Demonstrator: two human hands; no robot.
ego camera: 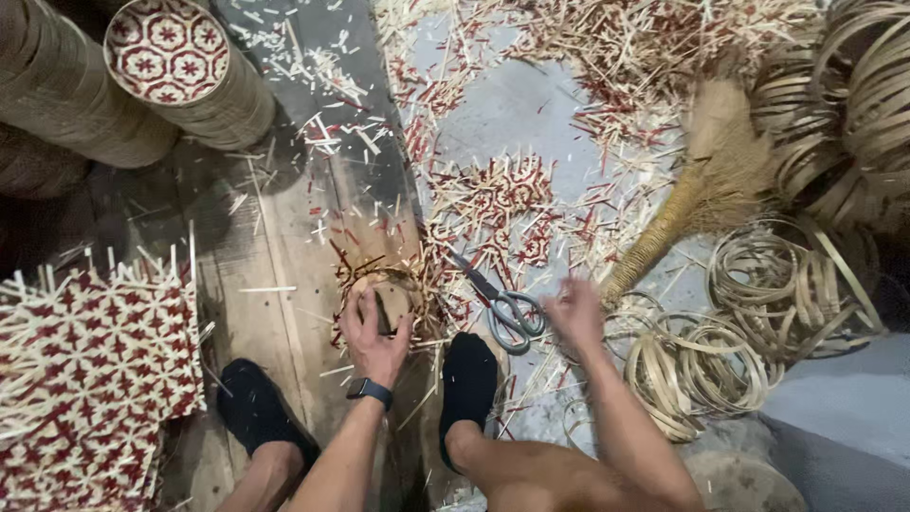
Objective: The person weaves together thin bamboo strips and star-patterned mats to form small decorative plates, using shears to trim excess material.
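My left hand (372,337), with a dark watch on the wrist, presses down on a small round woven piece (391,296) with loose red and pale strip ends sticking out, resting on a wooden plank. My right hand (573,313) is blurred, hovering just right of a pair of grey-handled scissors (504,305) lying on the floor; it holds nothing that I can make out. Both my feet in black socks (467,377) rest on either side of the left arm.
A stack of flat red-and-white woven mats (90,370) lies at left. Stacked round woven lids (171,57) stand at top left. A straw broom (701,190) and coils of bamboo rings (749,322) lie at right. Cut strip scraps (493,199) litter the floor.
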